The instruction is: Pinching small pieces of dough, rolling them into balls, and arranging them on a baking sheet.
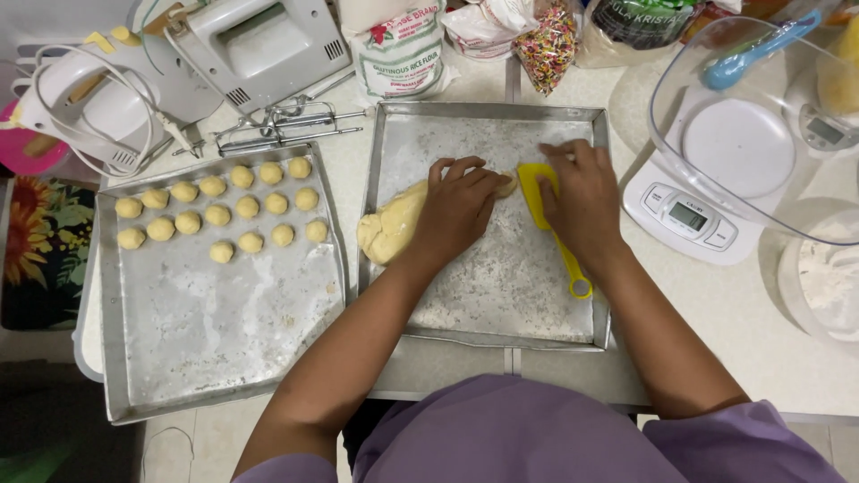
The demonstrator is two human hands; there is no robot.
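Left hand (458, 207) presses down on the dough lump (391, 229) in the right tray (501, 326), right hand (582, 201) grips the yellow scraper (546, 215). Seventeen dough balls (217, 215) already sit on the left tray (224, 349), plenty of dough left.

- Left hand (458, 210) is palm down, fingers curled and pressing flat, knuckles pointing to the far side.
- Left forearm runs in from the near left, bare up to a purple sleeve.
- Right hand (580, 201) sits just right of it, palm down too, fingers closed in a grip.
- Right forearm angles in from the near right, the two hands close together but apart.
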